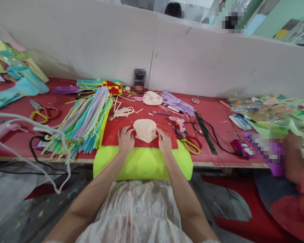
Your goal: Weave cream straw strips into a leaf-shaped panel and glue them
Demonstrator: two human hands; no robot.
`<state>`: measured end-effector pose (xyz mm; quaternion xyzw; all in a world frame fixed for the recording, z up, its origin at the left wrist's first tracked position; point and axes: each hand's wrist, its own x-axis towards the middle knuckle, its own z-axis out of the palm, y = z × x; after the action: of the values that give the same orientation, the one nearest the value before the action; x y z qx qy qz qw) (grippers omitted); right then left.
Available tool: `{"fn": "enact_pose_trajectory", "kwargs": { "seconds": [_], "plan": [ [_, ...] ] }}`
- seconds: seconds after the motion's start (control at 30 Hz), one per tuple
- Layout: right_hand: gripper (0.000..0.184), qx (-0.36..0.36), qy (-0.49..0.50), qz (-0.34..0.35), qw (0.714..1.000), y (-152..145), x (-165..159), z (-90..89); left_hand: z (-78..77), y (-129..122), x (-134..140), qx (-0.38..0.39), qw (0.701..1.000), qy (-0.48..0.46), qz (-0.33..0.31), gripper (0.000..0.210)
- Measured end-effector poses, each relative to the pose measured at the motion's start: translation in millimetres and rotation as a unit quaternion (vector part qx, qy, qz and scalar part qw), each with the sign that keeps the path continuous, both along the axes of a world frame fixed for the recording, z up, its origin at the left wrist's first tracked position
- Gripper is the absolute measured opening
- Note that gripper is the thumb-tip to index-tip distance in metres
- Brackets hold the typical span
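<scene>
A cream shell-shaped piece, built from rows of fuzzy strips, lies on a red mat in front of me. My left hand rests at its left side, fingers spread on the mat and the inner fingertips by the piece's edge. On the opposite side, my right hand has its fingers stretched out, their tips at the right edge. Neither hand is visibly wrapped round anything. Under the mat's front, a bright yellow-green sheet hangs over the table edge towards my lap.
Left lie bundled pastel pipe cleaners and scissors. Cut cream pieces and a round cream piece lie behind. Right are a pink glue gun, another pair of scissors and black cable. A co-worker's hand is far right.
</scene>
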<state>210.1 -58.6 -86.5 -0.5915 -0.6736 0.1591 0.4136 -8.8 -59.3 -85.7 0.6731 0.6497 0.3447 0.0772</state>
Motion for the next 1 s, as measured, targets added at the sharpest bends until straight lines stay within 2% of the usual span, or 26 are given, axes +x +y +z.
{"fn": "enact_pose_trajectory", "kwargs": {
  "seconds": [0.27,0.4,0.53,0.67,0.83,1.0],
  "plan": [
    [0.043,-0.001,-0.007,-0.004,1.000,0,0,-1.5,7.6,-4,5,0.029,0.999,0.003,-0.032,0.019],
    [0.044,-0.001,-0.020,-0.007,1.000,1,0,-4.0,8.0,-7,11,0.024,0.996,0.046,-0.071,0.032],
    [0.043,0.000,-0.026,-0.009,1.000,2,0,-5.2,6.2,-8,13,0.005,0.994,0.071,-0.083,0.045],
    [0.042,0.009,-0.020,-0.004,1.000,2,0,-4.7,5.3,-6,11,0.006,0.995,0.056,-0.079,0.041],
    [0.040,0.012,0.027,-0.041,0.999,0,-2,-4.5,4.6,5,8,-0.010,1.000,0.018,-0.011,0.040],
    [0.036,0.014,0.045,-0.038,0.998,-1,-3,-3.9,8.5,23,11,-0.043,0.998,0.002,-0.053,0.043]
  ]
}}
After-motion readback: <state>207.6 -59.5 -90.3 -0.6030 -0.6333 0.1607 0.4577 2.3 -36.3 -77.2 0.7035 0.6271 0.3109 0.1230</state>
